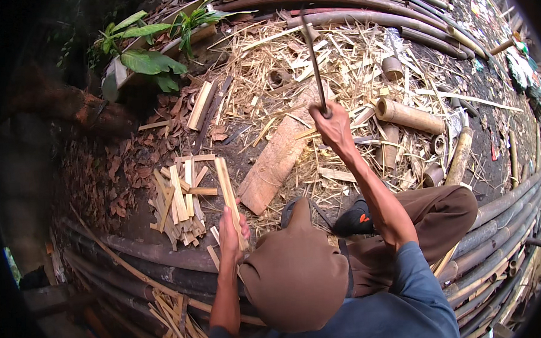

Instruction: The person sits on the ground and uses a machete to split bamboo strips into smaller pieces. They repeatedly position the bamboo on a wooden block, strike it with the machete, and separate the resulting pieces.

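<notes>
My left hand (231, 230) is closed around a split bamboo piece (225, 184), pale and flat, which stands out past the fingers, away from me. In my right fist (334, 129) is a machete (316, 61), raised with its long, thin dark blade pointing away from me; the blade looks slightly blurred. Blade and bamboo piece are well apart. Between and beyond my hands lies a thick wooden board (277, 159) on the ground. Left of my left hand is a loose pile of split bamboo pieces (184, 203).
Bamboo shavings (248, 67) litter the ground ahead. To the right lie cut bamboo sections (410, 116). Long bamboo poles (501, 204) run along the near side, more poles (360, 17) at the far side. My shoe (352, 221) is near the board. A leafy plant (151, 59) grows far left.
</notes>
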